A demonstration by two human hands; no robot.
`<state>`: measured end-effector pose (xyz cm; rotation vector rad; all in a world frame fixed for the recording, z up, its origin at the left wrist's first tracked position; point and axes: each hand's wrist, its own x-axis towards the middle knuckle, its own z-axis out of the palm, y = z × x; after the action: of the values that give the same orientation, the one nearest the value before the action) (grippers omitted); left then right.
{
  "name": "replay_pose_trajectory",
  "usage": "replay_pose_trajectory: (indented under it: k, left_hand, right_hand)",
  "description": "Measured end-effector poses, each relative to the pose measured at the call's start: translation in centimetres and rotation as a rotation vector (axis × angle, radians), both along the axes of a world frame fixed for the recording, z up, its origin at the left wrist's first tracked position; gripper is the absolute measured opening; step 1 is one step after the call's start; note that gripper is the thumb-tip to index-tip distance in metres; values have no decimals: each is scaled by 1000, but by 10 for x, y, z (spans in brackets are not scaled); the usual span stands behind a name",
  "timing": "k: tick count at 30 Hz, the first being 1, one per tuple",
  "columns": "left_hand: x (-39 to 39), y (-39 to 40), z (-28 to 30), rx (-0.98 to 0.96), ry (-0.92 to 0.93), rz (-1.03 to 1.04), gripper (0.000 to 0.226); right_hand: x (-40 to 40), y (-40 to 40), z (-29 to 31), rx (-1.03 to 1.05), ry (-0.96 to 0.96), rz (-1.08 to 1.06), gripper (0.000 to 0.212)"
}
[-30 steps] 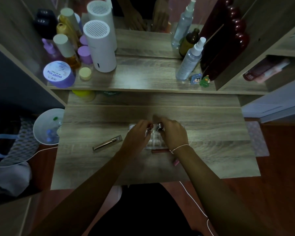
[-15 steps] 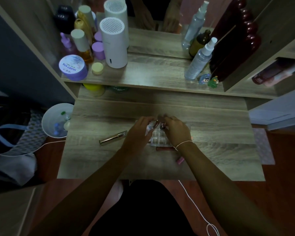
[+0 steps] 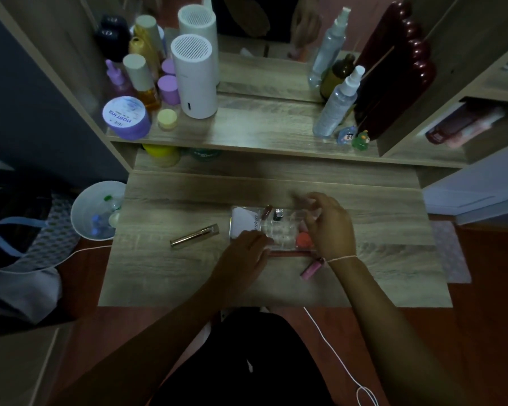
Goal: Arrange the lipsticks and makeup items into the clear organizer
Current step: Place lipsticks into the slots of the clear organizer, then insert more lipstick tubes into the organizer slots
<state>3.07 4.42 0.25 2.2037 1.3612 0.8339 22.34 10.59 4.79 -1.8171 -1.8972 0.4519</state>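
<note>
The clear organizer (image 3: 279,231) lies in the middle of the wooden table (image 3: 165,276). In it are a white packet (image 3: 244,220), a brown lipstick (image 3: 267,211), a silver-capped tube (image 3: 278,214) and an orange-red round item (image 3: 302,240). My left hand (image 3: 242,254) grips the organizer's front left edge with curled fingers. My right hand (image 3: 330,225) hovers over its right end, fingers bent and blurred; whether it holds anything is unclear. A dark red pencil (image 3: 288,252) lies along the front of the organizer. A pink lipstick (image 3: 312,268) lies by my right wrist, a gold tube (image 3: 194,235) to the left.
A raised shelf (image 3: 261,133) behind holds a white cylinder (image 3: 194,77), spray bottles (image 3: 336,104), jars and a purple tub (image 3: 126,117). A white bin (image 3: 96,213) stands left of the table. A white cord (image 3: 338,358) hangs off the front edge.
My left hand has drawn back to the organizer's front left edge, uncovering the white packet. My right hand has shifted to the organizer's right end. The camera has come closer.
</note>
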Motion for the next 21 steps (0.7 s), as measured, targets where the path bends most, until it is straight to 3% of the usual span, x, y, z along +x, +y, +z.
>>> replay_pose_trajectory:
  k: [3, 5, 8, 12, 17, 21]
  left_hand:
    - [19, -6, 0, -26, 79, -143, 23]
    - [33, -6, -2, -41, 141, -179, 41]
    - [51, -7, -8, -77, 239, -166, 59]
    - [60, -10, -22, -62, 351, -151, 48]
    - [64, -11, -37, -124, 564, -165, 43]
    - [67, -9, -41, -177, 621, -139, 48]
  right_hand:
    - [28, -13, -2, 32, 95, -208, 27]
    - [42, -26, -11, 11, 148, -343, 25]
    - [58, -43, -31, -177, 174, -505, 29]
    - [60, -63, -57, -464, 219, -502, 46]
    - [46, -71, -75, -491, 213, -494, 63]
    - [44, -74, -79, -458, 187, -477, 50]
